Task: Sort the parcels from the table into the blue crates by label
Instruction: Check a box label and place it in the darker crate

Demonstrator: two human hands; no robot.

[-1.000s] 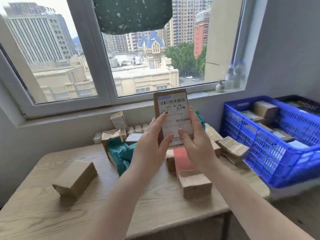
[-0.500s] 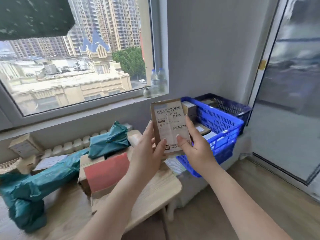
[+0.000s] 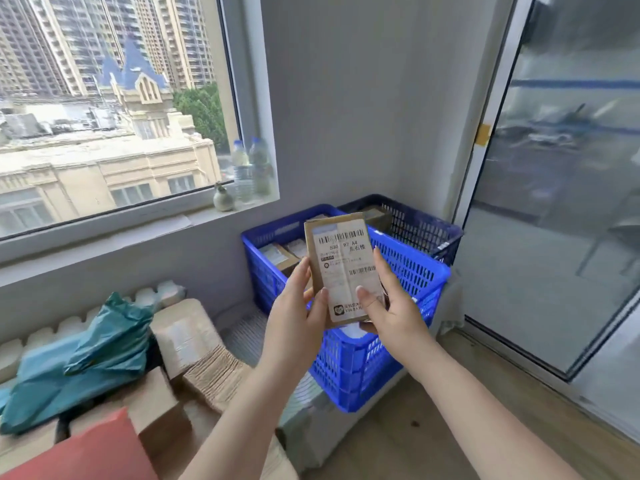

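**Parcel held upright over the near crate, second crate at one o'clock**

Both hands grip one cardboard parcel (image 3: 341,268) between them, label toward the camera. The left hand (image 3: 298,306) pinches its lower left edge, thumb on the label face; the right hand (image 3: 388,306) clasps the lower right edge, forefinger up the side and thumb on the front. The parcel's long axis stands nearly vertical, leaning a little toward eleven o'clock.

What matters for the next move is where the two crates lie from the parcel. The bright blue crate (image 3: 408,271) sits directly behind and below the parcel, its rim running from nine o'clock round to four o'clock of the hands, so a drop there looks like little more than lowering forward. It already holds several parcels. The darker blue crate (image 3: 426,226) stands beyond it at one o'clock, in the corner, and would call for a longer reach; the right hand is the nearer one to it.

Unsorted parcels, including a teal bag (image 3: 86,362) and a red packet (image 3: 90,452), lie on the surface at seven to eight o'clock, well apart from the held one.
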